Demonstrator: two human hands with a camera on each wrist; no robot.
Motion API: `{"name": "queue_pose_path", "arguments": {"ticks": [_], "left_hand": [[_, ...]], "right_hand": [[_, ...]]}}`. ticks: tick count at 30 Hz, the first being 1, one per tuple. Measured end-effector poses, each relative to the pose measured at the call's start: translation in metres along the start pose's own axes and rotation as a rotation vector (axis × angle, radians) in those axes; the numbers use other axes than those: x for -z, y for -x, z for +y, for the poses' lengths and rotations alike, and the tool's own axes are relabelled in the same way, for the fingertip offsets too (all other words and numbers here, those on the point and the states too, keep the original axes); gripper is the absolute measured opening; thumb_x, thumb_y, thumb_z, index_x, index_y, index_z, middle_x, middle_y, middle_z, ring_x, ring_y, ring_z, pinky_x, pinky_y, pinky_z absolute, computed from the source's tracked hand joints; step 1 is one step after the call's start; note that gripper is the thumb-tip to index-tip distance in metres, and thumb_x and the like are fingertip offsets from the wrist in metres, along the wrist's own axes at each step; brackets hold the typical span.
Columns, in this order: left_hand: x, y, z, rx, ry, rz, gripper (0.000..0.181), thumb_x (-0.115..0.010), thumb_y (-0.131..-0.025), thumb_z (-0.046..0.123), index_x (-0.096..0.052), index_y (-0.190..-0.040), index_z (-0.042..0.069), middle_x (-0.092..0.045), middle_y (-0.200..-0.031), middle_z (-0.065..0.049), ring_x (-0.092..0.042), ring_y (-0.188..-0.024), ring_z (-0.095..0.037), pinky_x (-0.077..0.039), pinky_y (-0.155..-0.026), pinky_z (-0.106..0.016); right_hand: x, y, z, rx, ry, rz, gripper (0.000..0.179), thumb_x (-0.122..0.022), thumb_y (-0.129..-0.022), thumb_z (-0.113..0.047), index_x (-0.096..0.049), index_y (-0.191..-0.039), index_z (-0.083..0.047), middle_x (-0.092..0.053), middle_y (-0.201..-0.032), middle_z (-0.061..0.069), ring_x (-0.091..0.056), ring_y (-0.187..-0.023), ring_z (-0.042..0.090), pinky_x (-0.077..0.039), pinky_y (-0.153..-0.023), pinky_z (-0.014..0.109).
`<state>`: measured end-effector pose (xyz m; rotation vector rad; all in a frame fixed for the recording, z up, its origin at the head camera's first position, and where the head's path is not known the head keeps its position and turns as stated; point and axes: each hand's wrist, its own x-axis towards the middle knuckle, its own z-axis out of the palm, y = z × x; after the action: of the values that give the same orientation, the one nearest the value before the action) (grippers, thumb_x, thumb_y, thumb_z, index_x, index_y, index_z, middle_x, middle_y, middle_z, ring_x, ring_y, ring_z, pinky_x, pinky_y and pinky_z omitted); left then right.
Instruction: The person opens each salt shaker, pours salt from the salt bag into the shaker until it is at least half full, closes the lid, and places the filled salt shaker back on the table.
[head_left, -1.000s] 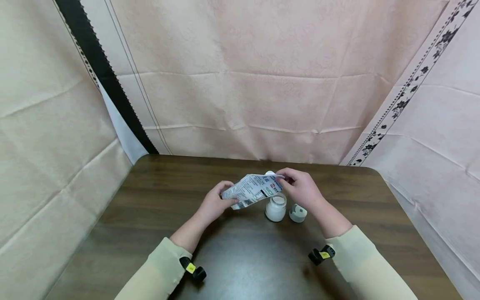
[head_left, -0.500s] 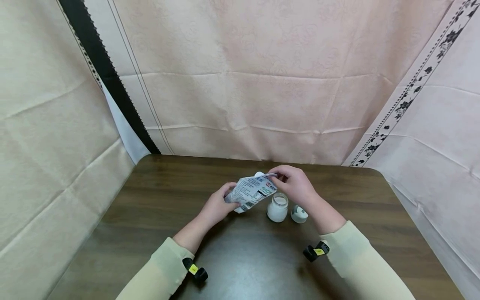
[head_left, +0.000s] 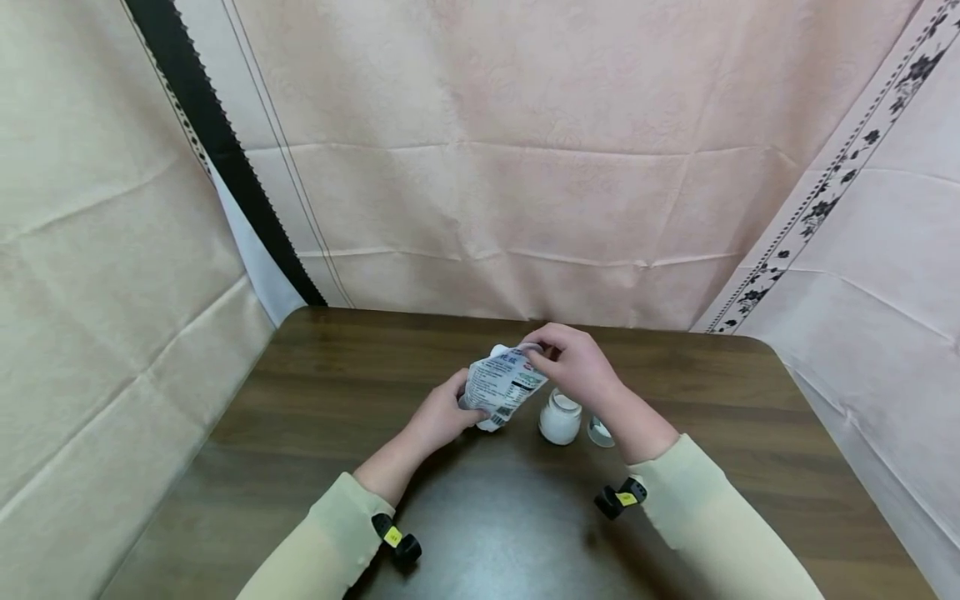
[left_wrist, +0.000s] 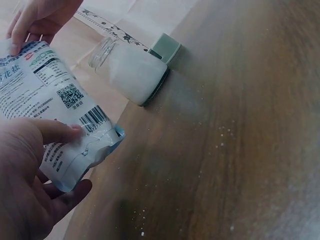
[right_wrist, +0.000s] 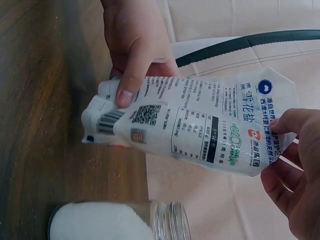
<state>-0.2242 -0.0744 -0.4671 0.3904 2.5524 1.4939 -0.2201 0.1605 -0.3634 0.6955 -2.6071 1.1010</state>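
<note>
A white printed bag of salt [head_left: 501, 385] is held in the air above the table, tilted with its top end up to the right. My left hand [head_left: 441, 410] grips its bottom end, thumb across the printed face near the barcode. At the other end, my right hand [right_wrist: 300, 170] pinches the top edge between thumb and fingers. Just right of the bag stands a glass jar [head_left: 560, 418] of white salt, its mouth uncovered. A pale green cap [left_wrist: 166, 48] sits beside the jar, partly hidden by my right arm in the head view.
All of this is on a dark wooden table [head_left: 480, 517]. White grains [left_wrist: 222, 135] are scattered on its surface in the left wrist view. Pale cloth [head_left: 525, 208] hangs behind the table and at its sides.
Both hands and the bag have drawn closer together, the right hand moving left and slightly up away from over the jar. The bag is tilted more steeply. The jar now shows uncovered by it.
</note>
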Motion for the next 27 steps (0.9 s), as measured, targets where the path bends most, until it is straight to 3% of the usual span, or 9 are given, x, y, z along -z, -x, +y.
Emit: {"name": "queue_pose_path", "arguments": {"ticks": [13, 21, 27], "left_hand": [[-0.002, -0.006, -0.004, -0.007, -0.034, 0.014, 0.063, -0.082, -0.081, 0.016, -0.052, -0.136, 0.01, -0.065, -0.124, -0.006, -0.06, -0.109, -0.023, -0.05, -0.09, -0.043], [-0.002, -0.009, -0.014, -0.036, 0.031, -0.002, 0.062, -0.082, -0.081, 0.011, -0.052, -0.136, 0.011, -0.064, -0.124, -0.006, -0.06, -0.11, -0.024, -0.049, -0.093, -0.044], [0.001, -0.006, -0.017, -0.033, 0.057, 0.02, 0.062, -0.082, -0.08, 0.006, -0.053, -0.134, 0.009, -0.065, -0.121, -0.008, -0.06, -0.109, -0.024, -0.049, -0.093, -0.044]], "right_hand": [[-0.015, -0.012, -0.009, 0.052, 0.002, -0.029, 0.011, -0.07, -0.092, -0.012, -0.075, -0.1, -0.016, -0.065, -0.093, -0.005, -0.056, -0.076, 0.014, -0.05, -0.069, 0.033], [-0.026, -0.018, -0.013, 0.05, -0.005, -0.058, 0.011, -0.07, -0.093, -0.012, -0.075, -0.101, -0.017, -0.065, -0.094, -0.006, -0.057, -0.078, 0.014, -0.05, -0.071, 0.033], [-0.035, -0.024, -0.017, 0.08, -0.014, -0.065, 0.01, -0.07, -0.093, -0.014, -0.075, -0.101, -0.017, -0.065, -0.094, -0.006, -0.057, -0.079, 0.013, -0.05, -0.072, 0.032]]}}
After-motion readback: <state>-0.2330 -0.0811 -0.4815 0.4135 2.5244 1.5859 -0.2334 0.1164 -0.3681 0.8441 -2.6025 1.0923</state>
